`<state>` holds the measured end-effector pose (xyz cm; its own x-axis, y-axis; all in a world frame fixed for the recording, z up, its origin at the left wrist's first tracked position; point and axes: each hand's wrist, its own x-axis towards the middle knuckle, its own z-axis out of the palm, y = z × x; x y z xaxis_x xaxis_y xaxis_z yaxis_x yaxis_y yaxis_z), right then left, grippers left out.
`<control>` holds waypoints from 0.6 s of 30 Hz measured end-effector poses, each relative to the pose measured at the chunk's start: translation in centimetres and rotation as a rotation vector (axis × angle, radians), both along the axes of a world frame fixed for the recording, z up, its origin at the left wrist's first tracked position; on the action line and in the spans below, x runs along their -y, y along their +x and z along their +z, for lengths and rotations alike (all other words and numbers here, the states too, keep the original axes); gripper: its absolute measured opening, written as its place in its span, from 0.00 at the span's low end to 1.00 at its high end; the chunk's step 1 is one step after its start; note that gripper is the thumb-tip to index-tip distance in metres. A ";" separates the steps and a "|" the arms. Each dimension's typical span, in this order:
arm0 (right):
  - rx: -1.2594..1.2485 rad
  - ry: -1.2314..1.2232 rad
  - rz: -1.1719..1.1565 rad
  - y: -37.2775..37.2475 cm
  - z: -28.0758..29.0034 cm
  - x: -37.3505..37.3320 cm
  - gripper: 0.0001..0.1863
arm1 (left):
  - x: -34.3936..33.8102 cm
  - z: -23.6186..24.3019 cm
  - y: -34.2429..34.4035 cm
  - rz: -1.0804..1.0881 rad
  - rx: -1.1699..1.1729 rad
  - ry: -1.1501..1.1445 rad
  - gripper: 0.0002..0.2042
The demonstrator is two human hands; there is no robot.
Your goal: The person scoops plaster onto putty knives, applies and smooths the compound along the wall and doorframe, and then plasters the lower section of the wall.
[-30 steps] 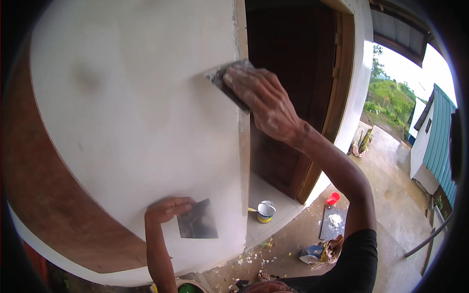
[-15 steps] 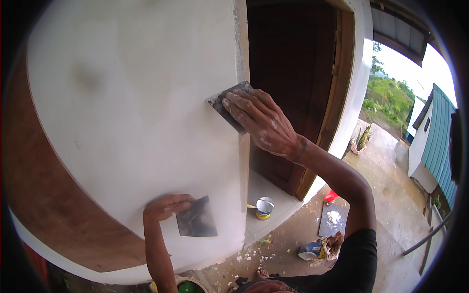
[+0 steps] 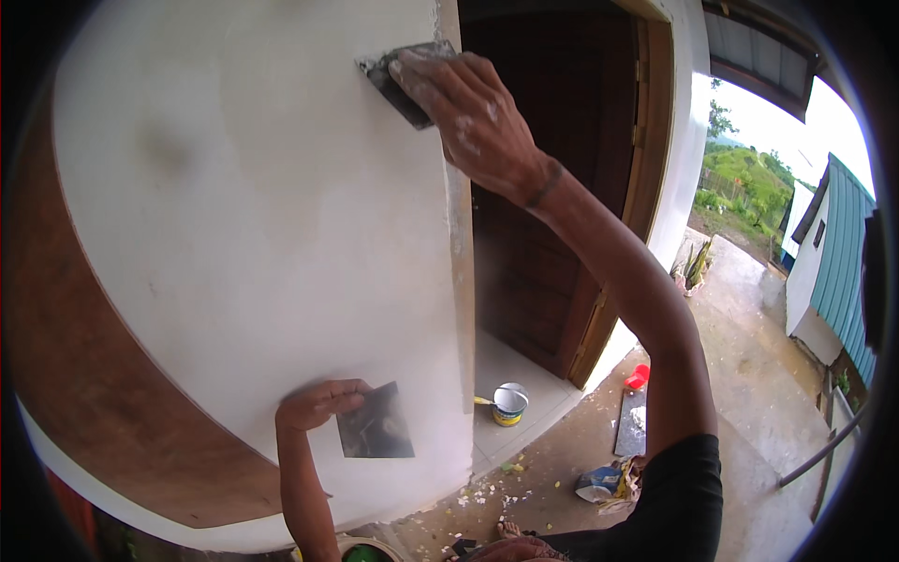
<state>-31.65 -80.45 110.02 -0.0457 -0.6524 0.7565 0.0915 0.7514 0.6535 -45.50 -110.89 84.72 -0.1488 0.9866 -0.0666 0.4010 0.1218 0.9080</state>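
My right hand (image 3: 478, 117) is raised high, its fingers laid over a dark, putty-smeared flat blade (image 3: 398, 89) that I take for a putty spreader. The blade lies against the white wall (image 3: 281, 225) close to its vertical edge by the doorway. Lower down, my left hand (image 3: 323, 403) pinches a second thin dark square spreader (image 3: 377, 423) by its upper left corner, in front of the wall's lower part. White smears show on the knuckles of my right hand.
A dark wooden door (image 3: 552, 187) stands right of the wall edge. On the tiles sits a small tin (image 3: 508, 403) with a handled tool. A board (image 3: 630, 426) with white paste, a red scoop (image 3: 637, 377) and a crumpled bag (image 3: 604, 484) lie on the ground, among scattered flakes.
My right hand has slid up and a little left along the wall edge with the spreader. My left hand and its spreader have stayed nearly in place.
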 end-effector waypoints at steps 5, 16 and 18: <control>0.307 -0.147 -0.058 4.2 -9.2 1.1 0.27 | -0.3 -0.6 0.5 0.115 -0.061 0.014 0.14; 0.706 -1.968 0.835 17.4 -40.0 2.6 0.22 | -2.6 -17.1 11.0 0.485 0.449 0.355 0.18; 0.823 -1.670 0.916 17.9 -37.9 5.2 0.21 | -3.2 -16.6 12.6 0.489 0.521 0.349 0.18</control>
<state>-13.78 -85.68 72.13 -0.7398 0.4606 0.4905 -0.4622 0.1819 -0.8679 -32.89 -107.65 68.12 -0.6052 0.7942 0.0543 -0.1116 -0.1522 0.9820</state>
